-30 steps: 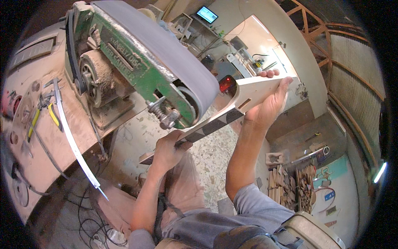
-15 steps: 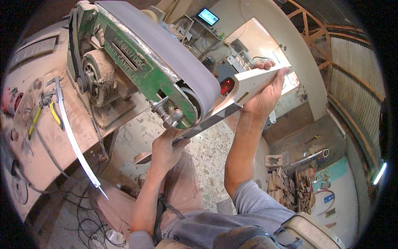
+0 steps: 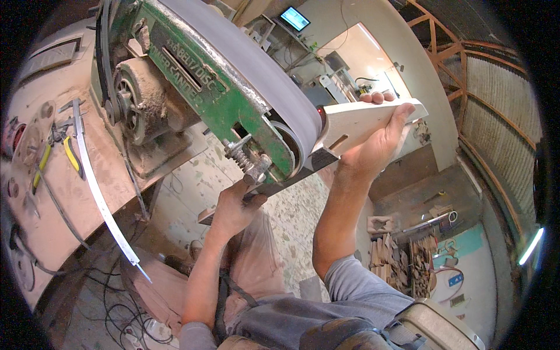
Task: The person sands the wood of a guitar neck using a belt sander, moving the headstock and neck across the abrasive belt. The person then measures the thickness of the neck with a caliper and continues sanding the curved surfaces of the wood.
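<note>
One green belt sander (image 3: 256, 135) has its rounded end at the inner curve of your wooden workpiece (image 3: 357, 121); sanding appears underway. Your right hand (image 3: 374, 139) and left hand (image 3: 236, 205) grip it, well apart; next, even pressure is likely required.

Between the near edge of the bench (image 3: 114, 184) and our left hand (image 3: 234, 211) we have room to pass; the belt sander (image 3: 217, 112) overhangs that edge above, and the long caliper (image 3: 96, 192) juts past it.
</note>
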A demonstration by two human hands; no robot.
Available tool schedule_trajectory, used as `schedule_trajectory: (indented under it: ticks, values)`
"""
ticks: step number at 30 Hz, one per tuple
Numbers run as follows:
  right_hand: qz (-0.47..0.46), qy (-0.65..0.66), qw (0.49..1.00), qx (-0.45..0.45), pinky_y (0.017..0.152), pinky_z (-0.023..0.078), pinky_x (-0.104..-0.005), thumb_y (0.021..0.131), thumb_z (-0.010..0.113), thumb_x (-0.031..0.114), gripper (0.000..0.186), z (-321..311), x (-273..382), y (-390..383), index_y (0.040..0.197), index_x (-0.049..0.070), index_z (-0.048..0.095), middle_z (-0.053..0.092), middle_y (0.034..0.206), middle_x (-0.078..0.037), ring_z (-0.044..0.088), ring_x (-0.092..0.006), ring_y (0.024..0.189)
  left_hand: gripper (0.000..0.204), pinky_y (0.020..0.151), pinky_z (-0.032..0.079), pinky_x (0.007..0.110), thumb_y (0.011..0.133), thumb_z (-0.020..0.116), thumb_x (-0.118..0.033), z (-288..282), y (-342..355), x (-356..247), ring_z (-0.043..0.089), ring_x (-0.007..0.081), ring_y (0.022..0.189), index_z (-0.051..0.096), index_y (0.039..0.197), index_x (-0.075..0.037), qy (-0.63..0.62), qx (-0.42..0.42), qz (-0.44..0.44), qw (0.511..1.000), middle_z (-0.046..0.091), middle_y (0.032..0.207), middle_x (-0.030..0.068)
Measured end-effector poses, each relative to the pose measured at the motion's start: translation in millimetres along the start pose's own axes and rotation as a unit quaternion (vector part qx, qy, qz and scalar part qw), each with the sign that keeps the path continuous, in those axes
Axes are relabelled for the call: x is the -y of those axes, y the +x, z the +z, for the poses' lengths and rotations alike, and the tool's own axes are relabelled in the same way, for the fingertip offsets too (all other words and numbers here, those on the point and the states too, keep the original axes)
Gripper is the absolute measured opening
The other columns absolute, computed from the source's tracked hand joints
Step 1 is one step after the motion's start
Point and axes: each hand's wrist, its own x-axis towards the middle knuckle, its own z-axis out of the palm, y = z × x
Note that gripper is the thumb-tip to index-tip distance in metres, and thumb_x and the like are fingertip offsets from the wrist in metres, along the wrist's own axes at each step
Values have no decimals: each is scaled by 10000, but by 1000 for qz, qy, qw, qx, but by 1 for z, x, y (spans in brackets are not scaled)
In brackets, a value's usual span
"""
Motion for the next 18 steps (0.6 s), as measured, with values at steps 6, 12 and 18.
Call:
schedule_trajectory:
  ticks: [6,12,18]
  values:
    - [-23,-33,999,-4,829,554,-363,1047,581,331,369,6,5,-11,1205,56,394,552,989,-79,601,-187,907,430,802,531,430,855,691,-142,1,0,13,692,388,896,626,1253,9,23,55,-38,998,703,1023,264]
    - [-26,-32,999,-22,767,580,-408,1049,578,344,394,7,6,3,1207,51,368,562,973,-93,640,-226,861,314,741,519,479,865,740,-210,5,3,-1,664,447,845,660,1083,0,-11,21,5,1000,683,909,253]
    - [-28,-19,999,-11,770,583,-403,1056,567,337,385,2,11,31,1170,25,373,560,979,-99,647,-236,873,326,708,521,486,864,757,-222,6,13,-16,668,437,835,652,1090,-11,3,-16,69,997,683,876,242]
